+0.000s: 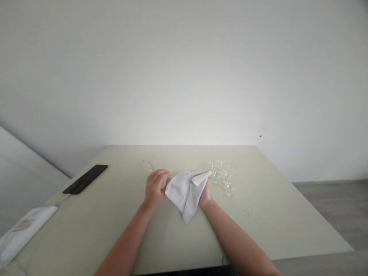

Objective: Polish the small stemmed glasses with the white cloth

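A white cloth (185,191) hangs in folds above the table between my two hands, one corner pointing down toward me. My right hand (205,195) grips it from the right side, with most of the fingers hidden under the fabric. At the cloth's left edge, my left hand (156,187) is curled, thumb and fingertips close together against the fabric. Whether anything is wrapped inside the cloth cannot be seen. Just beyond my left hand stands a clear drinking glass (150,164). Several clear glasses (221,174) are grouped to the right of the cloth, their outlines faint.
The pale table (267,214) meets a white wall at its far edge. A black flat device (85,179) lies at the left, near a white object (27,230) with a cable. Grey floor (336,203) shows to the right.
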{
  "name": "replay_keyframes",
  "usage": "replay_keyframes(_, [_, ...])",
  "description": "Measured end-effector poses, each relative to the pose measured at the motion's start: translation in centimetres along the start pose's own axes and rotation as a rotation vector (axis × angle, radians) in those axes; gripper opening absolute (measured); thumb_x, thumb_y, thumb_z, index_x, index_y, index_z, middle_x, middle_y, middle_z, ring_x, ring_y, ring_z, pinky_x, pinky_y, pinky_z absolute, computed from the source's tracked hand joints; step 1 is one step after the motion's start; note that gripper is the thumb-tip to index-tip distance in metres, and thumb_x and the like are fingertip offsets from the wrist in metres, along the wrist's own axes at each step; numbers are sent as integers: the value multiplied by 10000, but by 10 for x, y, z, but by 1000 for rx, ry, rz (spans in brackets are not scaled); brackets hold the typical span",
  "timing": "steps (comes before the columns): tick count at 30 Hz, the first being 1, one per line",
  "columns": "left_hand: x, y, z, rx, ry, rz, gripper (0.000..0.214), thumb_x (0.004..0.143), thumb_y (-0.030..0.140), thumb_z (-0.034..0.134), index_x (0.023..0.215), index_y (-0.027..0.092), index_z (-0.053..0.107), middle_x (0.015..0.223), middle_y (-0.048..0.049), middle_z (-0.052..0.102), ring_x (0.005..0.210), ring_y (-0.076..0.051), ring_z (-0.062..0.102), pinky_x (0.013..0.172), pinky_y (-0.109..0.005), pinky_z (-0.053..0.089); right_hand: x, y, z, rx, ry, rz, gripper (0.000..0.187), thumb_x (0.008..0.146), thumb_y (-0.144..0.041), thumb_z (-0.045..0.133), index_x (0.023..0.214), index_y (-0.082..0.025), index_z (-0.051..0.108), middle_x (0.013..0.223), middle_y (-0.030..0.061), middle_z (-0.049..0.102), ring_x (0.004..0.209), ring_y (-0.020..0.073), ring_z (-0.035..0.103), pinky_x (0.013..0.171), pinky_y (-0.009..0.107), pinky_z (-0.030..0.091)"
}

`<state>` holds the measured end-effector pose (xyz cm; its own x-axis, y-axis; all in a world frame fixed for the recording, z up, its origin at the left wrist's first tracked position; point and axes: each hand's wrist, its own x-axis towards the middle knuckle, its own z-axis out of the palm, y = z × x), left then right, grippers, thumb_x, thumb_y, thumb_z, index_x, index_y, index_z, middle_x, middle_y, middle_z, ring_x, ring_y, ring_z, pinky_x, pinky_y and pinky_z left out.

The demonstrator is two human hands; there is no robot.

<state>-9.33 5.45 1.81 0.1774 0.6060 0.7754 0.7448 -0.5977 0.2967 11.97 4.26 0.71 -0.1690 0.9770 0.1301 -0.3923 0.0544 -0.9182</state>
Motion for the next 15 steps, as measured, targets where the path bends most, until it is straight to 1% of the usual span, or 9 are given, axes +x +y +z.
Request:
replay_keyframes(2, [1,-12,-15,57,359,-200,431,776,322,655,1165,201,516,1205,-117,556,1193,-262,492,1031,-459,371,3,0,0,141,19,71,1021,755,-863,-31,1084,-183,655,995,139,706,1170,316,547,976,494,440])
replay_keyframes(3, [1,-17,-18,57,484,-306,550,745,351,688,1221,193,461,1254,-134,510,1204,-268,475,1008,-462,387,4,0,1,196,18,101,1021,741,-877,-18,1109,-191,643,1011,133,705,1172,310,547,981,493,432])
replay_keyframes(4, [2,-23,-17,30,547,-400,670,715,382,715,1275,191,401,1304,-148,460,1216,-271,461,985,-458,405,4,1,2,230,4,122,1021,737,-881,-12,1133,-194,630,1030,131,701,1180,306,542,988,494,422])
replay_keyframes(5, [2,-29,-14,-18,555,-479,772,684,408,739,1315,199,346,1340,-157,419,1226,-271,451,969,-452,416,5,3,3,251,-15,137,1022,736,-882,-9,1148,-191,621,1045,134,696,1191,306,534,995,499,411])
replay_keyframes(7, [3,-41,-2,-153,456,-591,914,617,437,788,1346,223,281,1369,-161,391,1242,-271,442,976,-455,413,4,8,4,257,-54,157,987,755,-875,34,1152,-180,613,1066,145,687,1205,310,520,1004,512,395])
replay_keyframes(9, [3,-51,10,-274,334,-679,956,575,447,814,1333,240,270,1334,-152,436,1238,-273,458,1004,-480,390,3,15,5,193,-71,166,835,801,-830,207,1131,-180,614,1069,137,682,1182,311,535,1004,511,398])
replay_keyframes(12, [0,-59,20,-331,230,-726,769,655,462,761,1259,243,339,1234,-120,535,1158,-245,532,1014,-482,388,3,25,6,-98,-47,110,481,787,-561,579,1086,-188,624,1078,96,669,1116,297,571,1018,485,401])
replay_keyframes(13, [-1,-60,21,-320,211,-709,681,696,461,730,1228,239,368,1199,-110,563,1132,-235,551,1014,-473,393,2,27,6,-220,-21,61,408,759,-446,638,1075,-190,630,1090,86,662,1108,291,571,1033,478,389])
replay_keyframes(15, [-2,-60,20,-296,184,-669,528,762,455,668,1168,232,414,1130,-89,605,1088,-218,578,1006,-451,406,1,29,4,-401,10,-44,354,721,-282,647,1064,-195,641,1120,74,651,1122,284,556,1074,471,346])
